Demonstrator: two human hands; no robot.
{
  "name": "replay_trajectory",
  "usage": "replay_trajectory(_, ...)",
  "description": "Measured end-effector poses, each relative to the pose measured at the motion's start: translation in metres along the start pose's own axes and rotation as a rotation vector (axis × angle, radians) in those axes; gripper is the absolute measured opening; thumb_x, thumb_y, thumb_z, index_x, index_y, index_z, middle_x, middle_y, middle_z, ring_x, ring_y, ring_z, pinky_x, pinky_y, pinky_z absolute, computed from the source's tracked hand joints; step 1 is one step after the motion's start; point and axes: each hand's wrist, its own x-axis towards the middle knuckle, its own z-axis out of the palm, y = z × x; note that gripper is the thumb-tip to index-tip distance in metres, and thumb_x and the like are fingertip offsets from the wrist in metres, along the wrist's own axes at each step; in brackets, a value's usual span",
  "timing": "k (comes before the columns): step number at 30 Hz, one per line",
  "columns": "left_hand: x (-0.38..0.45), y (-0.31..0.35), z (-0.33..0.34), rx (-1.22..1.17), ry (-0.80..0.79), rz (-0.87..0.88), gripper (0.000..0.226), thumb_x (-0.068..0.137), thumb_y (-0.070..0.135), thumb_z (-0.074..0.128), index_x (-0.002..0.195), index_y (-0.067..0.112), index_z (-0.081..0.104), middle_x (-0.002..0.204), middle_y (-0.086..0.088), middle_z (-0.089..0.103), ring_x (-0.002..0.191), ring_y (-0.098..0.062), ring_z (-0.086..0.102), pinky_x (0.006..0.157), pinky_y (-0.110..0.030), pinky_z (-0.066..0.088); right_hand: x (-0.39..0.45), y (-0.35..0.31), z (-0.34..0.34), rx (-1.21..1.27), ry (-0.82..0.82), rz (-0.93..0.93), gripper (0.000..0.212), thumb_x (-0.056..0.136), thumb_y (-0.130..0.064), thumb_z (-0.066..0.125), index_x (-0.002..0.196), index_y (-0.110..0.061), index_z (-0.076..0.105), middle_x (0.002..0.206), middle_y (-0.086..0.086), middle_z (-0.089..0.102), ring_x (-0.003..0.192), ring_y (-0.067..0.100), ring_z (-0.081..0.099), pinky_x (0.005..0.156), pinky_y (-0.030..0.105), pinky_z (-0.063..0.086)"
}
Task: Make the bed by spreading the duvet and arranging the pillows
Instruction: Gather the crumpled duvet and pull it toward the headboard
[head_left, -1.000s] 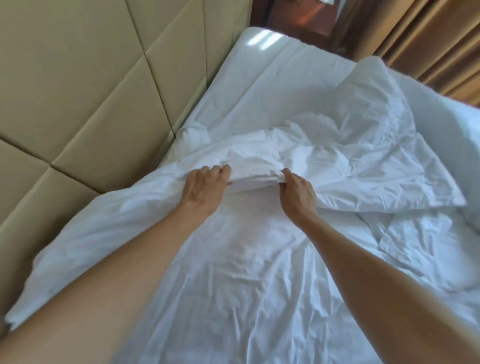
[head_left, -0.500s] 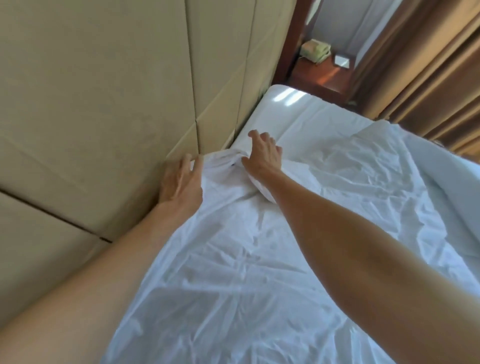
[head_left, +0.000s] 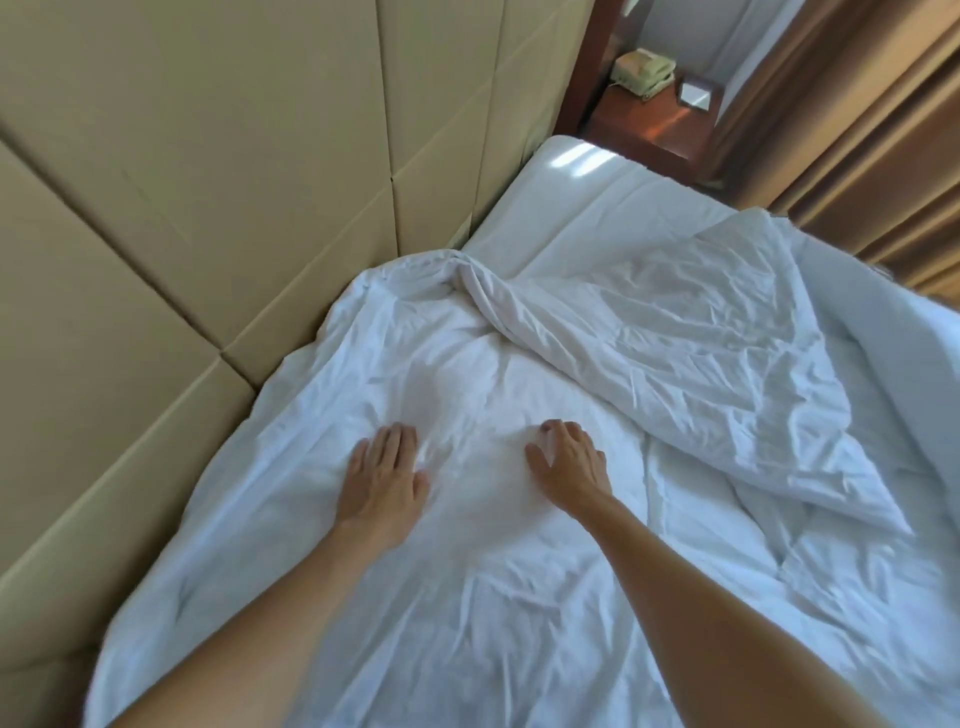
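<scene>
Head view shows no readable writing; the white duvet (head_left: 519, 467) lies crumpled across the bed (head_left: 587, 208) against the padded headboard (head_left: 208, 208), one part folded back at right; left hand (head_left: 382, 480) rests flat and released on it; right hand (head_left: 569, 465) presses beside it, fingers loosely spread, gripping nothing.

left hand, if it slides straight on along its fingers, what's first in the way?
The left hand lies flat on the duvet, fingers pointing up the bed. Straight ahead, it would likely first meet the bunched duvet fold near the padded headboard; depth is uncertain.
</scene>
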Motion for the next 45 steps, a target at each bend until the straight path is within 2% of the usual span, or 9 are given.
replay_trajectory(4, -0.067, 0.004, 0.027, -0.053, -0.023, -0.066, 0.08, 0.087, 0.047, 0.008, 0.153, 0.006, 0.026, 0.16, -0.012, 0.025, 0.149, -0.026, 0.022, 0.121, -0.044, 0.014, -0.059, 0.012, 0.012, 0.0, -0.029, -0.042, 0.049, 0.097, -0.047, 0.045, 0.139, -0.022, 0.042, 0.144, -0.001, 0.042, 0.133, 0.021, 0.039, 0.106, 0.039, 0.031)
replay_trajectory(9, -0.153, 0.005, 0.063, -0.092, -0.034, -0.125, 0.065, 0.085, 0.04, 0.032, 0.133, 0.005, 0.059, 0.138, -0.013, 0.057, 0.127, -0.029, 0.056, 0.104, -0.05, 0.042, -0.119, 0.014, 0.039, -0.053, -0.08, -0.14, 0.06, 0.092, -0.051, 0.052, 0.143, -0.023, 0.036, 0.145, -0.001, 0.039, 0.134, 0.022, 0.037, 0.106, 0.041, 0.033)
replay_trajectory(15, -0.254, 0.009, 0.118, -0.228, -0.118, -0.194, 0.063, 0.101, 0.032, 0.034, 0.157, 0.022, 0.007, 0.165, 0.004, -0.003, 0.152, -0.015, -0.003, 0.122, -0.042, 0.0, -0.217, 0.0, 0.12, -0.151, -0.205, -0.243, 0.092, 0.084, -0.071, 0.046, 0.155, -0.023, 0.012, 0.162, 0.01, 0.013, 0.149, 0.025, 0.013, 0.119, 0.044, 0.014)
replay_trajectory(20, -0.328, -0.007, 0.167, -0.415, -0.281, -0.303, 0.066, 0.102, 0.029, 0.034, 0.157, 0.031, -0.004, 0.161, 0.015, -0.018, 0.15, -0.011, -0.013, 0.121, -0.052, 0.008, -0.291, 0.02, 0.165, -0.25, -0.256, -0.323, 0.102, 0.08, -0.081, 0.037, 0.156, -0.027, -0.004, 0.164, 0.011, -0.002, 0.151, 0.027, -0.003, 0.121, 0.047, 0.004)
replay_trajectory(24, -0.358, -0.014, 0.204, -0.649, -0.277, -0.451, 0.068, 0.102, 0.036, 0.04, 0.157, 0.028, 0.0, 0.164, 0.005, -0.005, 0.151, -0.022, 0.007, 0.118, -0.049, 0.022, -0.331, 0.047, 0.187, -0.267, -0.264, -0.335, 0.108, 0.074, -0.087, 0.032, 0.156, -0.027, -0.006, 0.165, 0.004, -0.001, 0.152, 0.019, -0.003, 0.122, 0.042, 0.007)
replay_trajectory(28, -0.371, -0.004, 0.251, -1.108, -0.215, -0.626, 0.072, 0.099, 0.038, 0.05, 0.156, 0.013, 0.012, 0.158, -0.008, 0.027, 0.142, -0.027, 0.032, 0.114, -0.037, 0.03, -0.358, 0.064, 0.203, -0.221, -0.305, -0.221, 0.116, 0.072, -0.085, 0.048, 0.156, -0.028, -0.01, 0.164, -0.003, -0.002, 0.151, 0.017, 0.005, 0.121, 0.037, 0.016)
replay_trajectory(35, -0.372, 0.005, 0.32, -1.955, -0.38, -0.837, 0.111, 0.068, 0.079, 0.064, 0.154, 0.023, 0.022, 0.153, -0.012, 0.037, 0.138, -0.034, 0.039, 0.113, -0.05, 0.035, -0.384, 0.067, 0.239, -0.148, -0.14, -0.131, 0.121, 0.066, -0.087, 0.054, 0.156, -0.025, 0.002, 0.157, -0.002, 0.025, 0.143, 0.022, 0.029, 0.115, 0.037, 0.025)
replay_trajectory(40, -0.362, -0.007, 0.329, -2.446, -0.067, -0.679, 0.066, 0.079, 0.062, 0.069, 0.126, 0.016, 0.061, 0.133, -0.015, 0.06, 0.126, -0.033, 0.055, 0.11, -0.045, 0.041, -0.426, 0.069, 0.27, -0.212, -0.079, -0.223, 0.131, 0.057, -0.09, 0.051, 0.153, -0.02, -0.003, 0.154, 0.008, 0.024, 0.142, 0.027, 0.027, 0.113, 0.043, 0.031)
replay_trajectory(45, -0.376, -0.012, 0.319, -2.421, -0.165, -0.602, 0.047, 0.085, 0.039, 0.072, 0.123, 0.013, 0.062, 0.126, -0.009, 0.063, 0.119, -0.025, 0.057, 0.111, -0.04, 0.04, -0.456, 0.067, 0.294, -0.247, -0.145, -0.232, 0.131, 0.06, -0.079, 0.065, 0.153, -0.02, -0.006, 0.154, 0.012, 0.019, 0.143, 0.029, 0.022, 0.118, 0.04, 0.024)
